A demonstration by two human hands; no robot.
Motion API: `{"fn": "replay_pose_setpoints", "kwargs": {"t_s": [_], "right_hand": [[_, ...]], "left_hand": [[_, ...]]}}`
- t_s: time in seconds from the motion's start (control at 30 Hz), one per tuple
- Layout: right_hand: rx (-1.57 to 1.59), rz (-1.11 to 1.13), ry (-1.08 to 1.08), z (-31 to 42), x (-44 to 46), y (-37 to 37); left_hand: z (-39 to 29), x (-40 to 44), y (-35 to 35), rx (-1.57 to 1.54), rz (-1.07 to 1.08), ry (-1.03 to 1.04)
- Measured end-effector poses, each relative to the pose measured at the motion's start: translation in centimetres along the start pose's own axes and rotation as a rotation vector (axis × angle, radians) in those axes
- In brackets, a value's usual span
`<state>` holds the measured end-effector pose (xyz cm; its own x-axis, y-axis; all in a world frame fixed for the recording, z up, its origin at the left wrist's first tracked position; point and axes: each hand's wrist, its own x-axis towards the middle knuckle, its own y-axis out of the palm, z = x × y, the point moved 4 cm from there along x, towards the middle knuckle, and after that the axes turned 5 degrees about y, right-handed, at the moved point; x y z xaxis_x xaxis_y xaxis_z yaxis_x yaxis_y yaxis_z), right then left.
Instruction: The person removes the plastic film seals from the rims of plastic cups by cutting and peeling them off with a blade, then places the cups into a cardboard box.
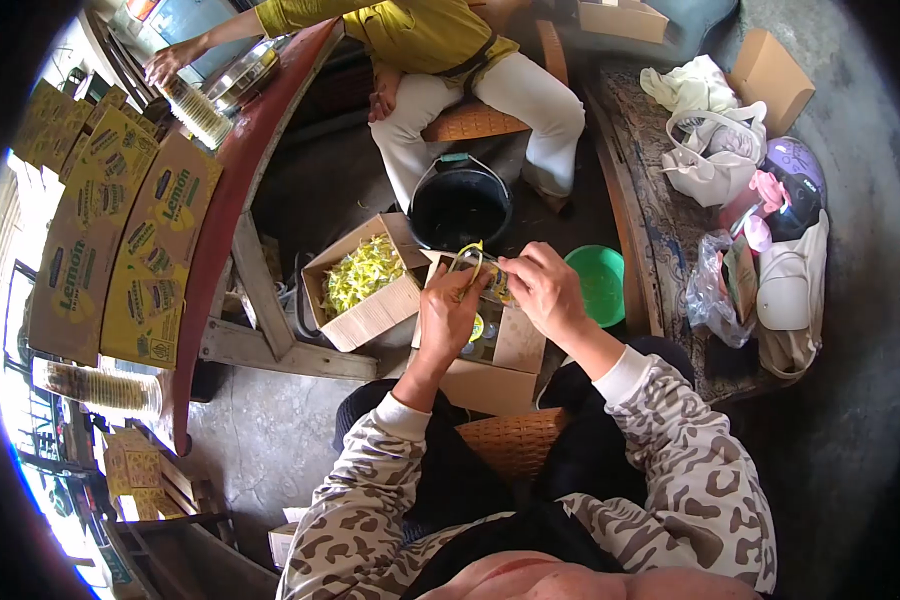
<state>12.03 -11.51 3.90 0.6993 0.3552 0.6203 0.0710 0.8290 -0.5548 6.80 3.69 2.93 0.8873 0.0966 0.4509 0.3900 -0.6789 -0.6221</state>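
Observation:
Over an open cardboard box [480,385], my two hands meet around a clear plastic cup [494,284] with some yellow print on it. My left hand [448,312] is closed on its left side, and a thin yellow strip [473,252] loops up from those fingers. On the right side, the fingers of my right hand [544,296] pinch the cup. My fingers hide part of it. Below, several clear items with yellow-green labels lie in the box. Just left stands a carton [372,312] filled with yellow-green strips [362,272].
Ahead is a black bucket [460,205]; a green basin [597,285] stands to the right. A co-worker's hand [175,62] touches stacked plastic cups [198,112] on the red table [260,130]. Lemon cartons [145,255] line its left. Bags and a helmet [795,185] cover the right bench.

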Motion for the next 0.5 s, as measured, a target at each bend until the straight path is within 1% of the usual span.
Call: {"fn": "replay_pose_setpoints", "kwargs": {"t_s": [0.07,0.1,0.2,0.27,0.33,0.37,0.47,0.5], "right_hand": [[-0.013,0.009,-0.008,0.2,-0.1,0.1],[-0.022,0.008,-0.006,0.3,-0.2,0.2],[-0.028,-0.013,0.007,-0.1,-0.1,0.6],[-0.023,-0.030,0.020,-0.6,-0.2,0.7],[0.040,-0.024,0.138,-1.3,0.0,0.8],[0.060,-0.051,0.141,-1.3,0.1,0.6],[0.040,-0.031,0.106,-0.5,0.1,0.0],[0.041,-0.031,0.106,-0.4,0.0,0.1]], "left_hand": [[0.3,-0.3,0.2,-0.222,-0.022,-0.171],[0.3,-0.3,0.3,-0.182,-0.017,-0.131],[-0.4,-0.8,0.9,-0.209,-0.037,-0.062],[-0.1,-1.0,1.5,-0.226,-0.033,-0.064],[0.3,-1.0,1.5,-0.232,-0.074,-0.063],[0.5,-0.9,1.5,-0.231,-0.077,-0.063],[1.0,-0.7,1.0,-0.265,-0.104,-0.093],[1.1,-0.7,0.8,-0.211,-0.064,-0.103]]}}
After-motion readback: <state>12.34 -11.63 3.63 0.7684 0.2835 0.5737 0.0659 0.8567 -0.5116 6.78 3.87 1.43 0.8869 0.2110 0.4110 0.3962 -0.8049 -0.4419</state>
